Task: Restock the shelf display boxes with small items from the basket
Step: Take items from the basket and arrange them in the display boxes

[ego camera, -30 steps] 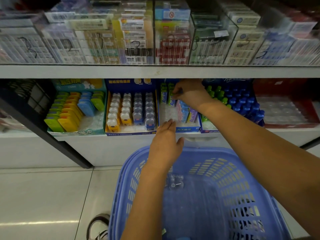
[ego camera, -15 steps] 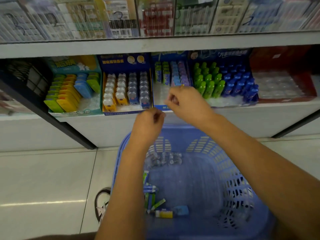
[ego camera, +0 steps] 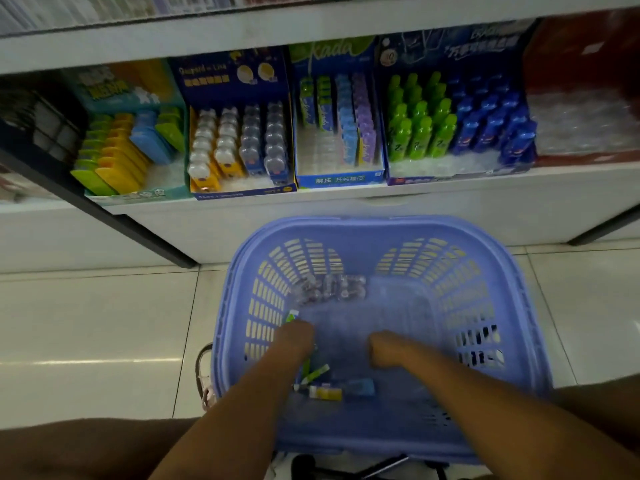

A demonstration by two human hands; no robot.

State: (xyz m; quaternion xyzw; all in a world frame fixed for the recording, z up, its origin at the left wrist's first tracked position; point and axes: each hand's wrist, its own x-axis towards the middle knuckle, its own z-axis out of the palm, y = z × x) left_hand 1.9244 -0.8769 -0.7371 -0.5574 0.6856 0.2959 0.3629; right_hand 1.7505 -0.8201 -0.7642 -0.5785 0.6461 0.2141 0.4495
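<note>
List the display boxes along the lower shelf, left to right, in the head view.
teal box → dark blue box → kada box → box of green and blue bottles → red box

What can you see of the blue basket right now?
The basket is periwinkle-blue plastic with a rounded rim and slotted walls, standing upright on the tiled floor before the shelf. Clear packs lie at its far end, small coloured items near its left side. The left hand and right hand both reach inside; blur hides their grip.
</note>
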